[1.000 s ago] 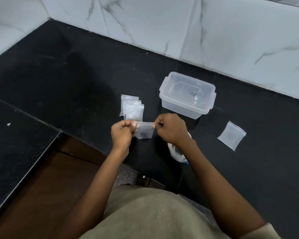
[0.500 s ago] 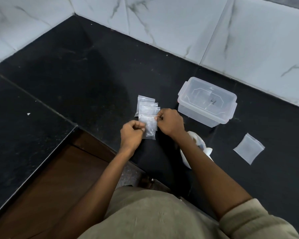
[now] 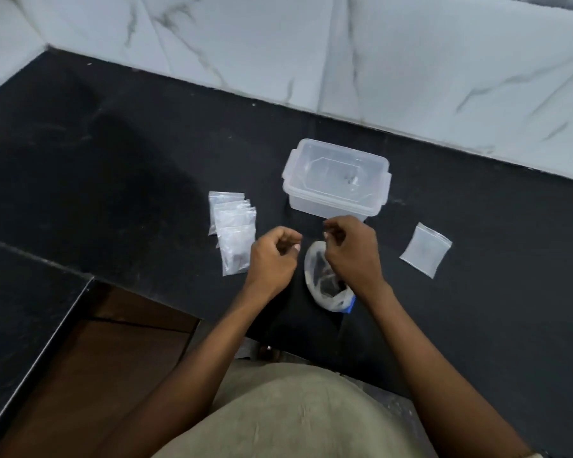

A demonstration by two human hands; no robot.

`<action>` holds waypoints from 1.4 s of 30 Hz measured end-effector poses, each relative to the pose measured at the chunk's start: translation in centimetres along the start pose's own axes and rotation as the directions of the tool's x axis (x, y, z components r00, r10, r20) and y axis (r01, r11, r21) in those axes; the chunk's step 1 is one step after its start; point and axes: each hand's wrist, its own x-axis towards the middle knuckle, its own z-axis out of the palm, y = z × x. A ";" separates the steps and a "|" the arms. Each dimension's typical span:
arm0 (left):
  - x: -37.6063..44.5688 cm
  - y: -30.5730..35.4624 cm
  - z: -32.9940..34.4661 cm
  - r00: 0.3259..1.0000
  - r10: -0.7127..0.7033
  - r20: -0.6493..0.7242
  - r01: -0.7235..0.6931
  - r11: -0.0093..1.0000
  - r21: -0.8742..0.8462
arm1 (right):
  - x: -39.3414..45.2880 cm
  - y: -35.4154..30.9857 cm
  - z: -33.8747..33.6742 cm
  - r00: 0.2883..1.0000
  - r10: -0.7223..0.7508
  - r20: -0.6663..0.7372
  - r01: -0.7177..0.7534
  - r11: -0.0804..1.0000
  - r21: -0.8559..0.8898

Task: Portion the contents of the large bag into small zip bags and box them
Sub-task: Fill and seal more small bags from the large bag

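Several small zip bags [image 3: 234, 229] lie overlapped on the black counter, the nearest one holding dark contents. My left hand [image 3: 273, 259] hovers just right of that pile, fingers curled, holding nothing. My right hand [image 3: 351, 252] is above the large open bag [image 3: 323, 285], fingers curled and holding nothing; the bag shows dark contents and a blue strip at its lower edge. A clear plastic box [image 3: 336, 183] without a lid stands behind my hands. One flat small zip bag [image 3: 425, 249] lies alone to the right.
A white marble wall [image 3: 344, 61] runs behind the black counter [image 3: 113, 160]. A lower black ledge [image 3: 20, 309] and a brown wooden surface [image 3: 119, 352] lie at the front left, past the counter's edge.
Both hands pinched a small zip bag at its top before. That bag now lies on the pile at the left, and both hands have let go and moved right, toward the large bag.
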 end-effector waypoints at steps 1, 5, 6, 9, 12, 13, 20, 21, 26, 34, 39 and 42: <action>0.0 0.6 1.3 0.997 0.032 0.071 -0.033 0.999 0.012 | -0.4 1.2 -1.4 0.998 0.036 -0.054 -0.038 0.999 -0.037; -0.5 2.2 5.6 0.963 0.085 0.254 -0.105 0.993 0.062 | -1.7 6.1 -6.2 0.942 0.261 -0.212 -0.298 0.940 -0.166; -0.8 2.7 6.8 0.952 0.094 0.292 -0.122 0.990 0.077 | -2.1 7.5 -7.6 0.912 0.338 -0.234 -0.382 0.906 -0.183; -1.1 3.4 9.1 0.930 0.106 0.351 -0.153 0.982 0.109 | -2.7 10.8 -10.0 0.813 0.539 -0.220 -0.581 0.767 -0.273; -1.4 3.8 10.4 0.911 0.077 0.405 -0.160 0.971 0.176 | -2.9 13.1 -10.8 0.756 0.632 -0.170 -0.651 0.698 -0.300; -1.4 3.9 10.6 0.910 0.069 0.408 -0.164 0.966 0.202 | -2.9 13.5 -10.7 0.751 0.642 -0.155 -0.653 0.688 -0.316; -1.8 3.9 10.4 0.927 0.042 0.372 -0.142 0.959 0.244 | -2.3 13.5 -9.3 0.758 0.632 -0.160 -0.652 0.741 -0.159; -1.9 3.9 10.2 0.932 0.039 0.361 -0.135 0.960 0.244 | -2.2 13.3 -9.1 0.744 0.650 -0.154 -0.666 0.738 -0.104; -2.3 3.9 9.8 0.953 0.079 0.291 -0.142 0.969 0.201 | -2.7 12.3 -8.9 0.710 0.691 -0.132 -0.676 0.722 0.146; -3.1 4.9 10.1 0.981 0.034 0.190 -0.029 0.999 -0.032 | -5.7 8.0 -8.9 0.904 0.428 0.002 -0.368 0.772 0.518; -3.3 6.2 9.0 0.988 -0.026 0.154 0.061 0.972 -0.226 | -6.8 6.4 -9.3 0.948 0.277 0.155 -0.317 0.793 0.521; -4.1 6.3 8.4 0.997 -0.022 0.079 0.037 0.980 -0.196 | -6.9 5.9 -9.8 0.973 0.193 0.130 -0.231 0.868 0.439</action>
